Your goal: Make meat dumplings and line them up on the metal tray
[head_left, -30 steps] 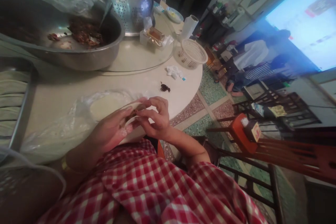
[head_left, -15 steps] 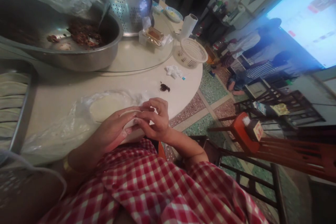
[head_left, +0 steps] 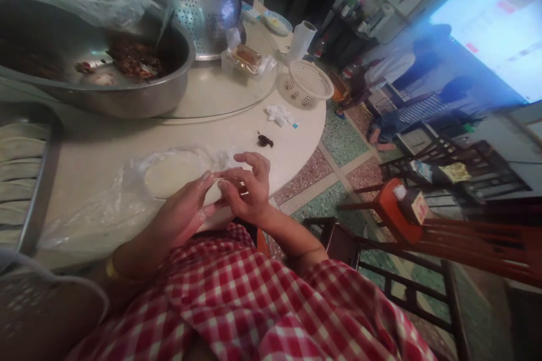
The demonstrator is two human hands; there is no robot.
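Between both hands, just over the table's near edge, is a pale folded dumpling (head_left: 213,193), partly hidden by fingers. My left hand (head_left: 183,210) cups it from the left, with the thumb along its top. My right hand (head_left: 249,187) pinches its right side between thumb and fingers. Behind them, a stack of round dough wrappers (head_left: 173,174) lies in a clear plastic bag (head_left: 108,206). At the left, a metal tray (head_left: 39,194) holds several folded dumplings (head_left: 19,170) in a row. A large metal bowl (head_left: 139,100) contains dark meat filling (head_left: 133,56) and a utensil handle.
On the round table (head_left: 249,118) are a perforated metal colander (head_left: 207,5), a clear food box (head_left: 247,60), a white plastic basket (head_left: 309,83), a crumpled tissue (head_left: 279,115) and a small dark scrap (head_left: 265,140). Wooden chairs (head_left: 400,211) stand right; two people are farther back.
My fingers have shifted slightly along the dumpling's edge, and my left thumb has risen a little. The dumpling stays between both hands. The camera view has moved slightly.
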